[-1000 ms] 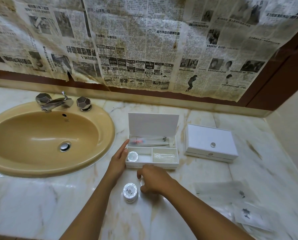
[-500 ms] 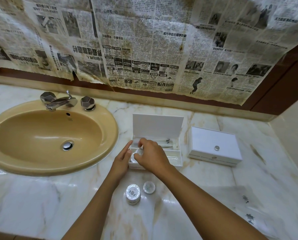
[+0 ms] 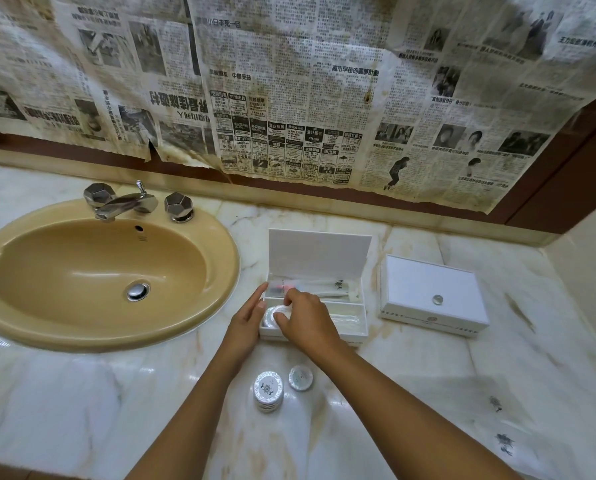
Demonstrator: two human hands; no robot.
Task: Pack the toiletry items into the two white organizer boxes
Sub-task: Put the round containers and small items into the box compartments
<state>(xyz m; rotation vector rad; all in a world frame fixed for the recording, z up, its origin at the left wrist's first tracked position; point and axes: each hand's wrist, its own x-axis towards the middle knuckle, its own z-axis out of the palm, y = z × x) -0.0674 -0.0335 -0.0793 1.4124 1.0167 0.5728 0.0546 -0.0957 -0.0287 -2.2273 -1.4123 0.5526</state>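
Fingers of right hand [image 3: 305, 322] pinch round white-silver puck [image 3: 278, 312] over open organizer box [image 3: 319, 258]; left hand [image 3: 246, 315] flat against box.

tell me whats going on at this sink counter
A person is packing toiletries into an open white organizer box on the marble counter. The right hand pinches a small round container over the box's front left compartment, while the left hand rests open against the box's left side. A stack of round containers and a single one wait on the counter. The second white box sits closed to the right.
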